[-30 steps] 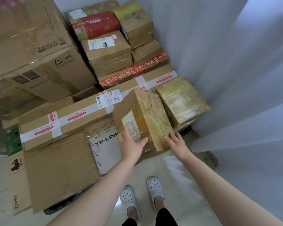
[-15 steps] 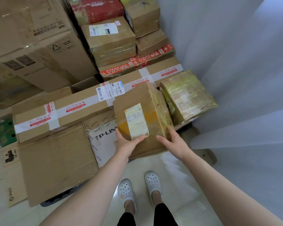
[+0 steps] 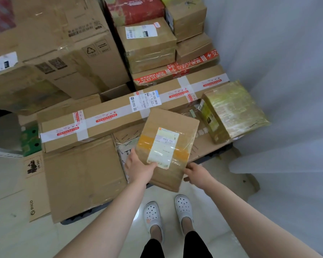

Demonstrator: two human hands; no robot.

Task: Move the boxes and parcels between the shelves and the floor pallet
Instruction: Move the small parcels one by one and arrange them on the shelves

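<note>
We hold the small brown parcel [image 3: 169, 144] just in front of the long taped box [image 3: 108, 123], tilted, with its pale label facing up at us. Our left grip [image 3: 140, 170] grasps the parcel's near left edge, thumb on the top face beside the label and fingers hidden beneath. Our right grip [image 3: 198, 175] clasps the near right edge, fingers tucked under. Right of the long taped box sits a green-wrapped parcel [image 3: 235, 110]. In front of it, lower down, lie a flat brown carton [image 3: 82, 179] and a white parcel [image 3: 125, 151], which ours partly covers.
</note>
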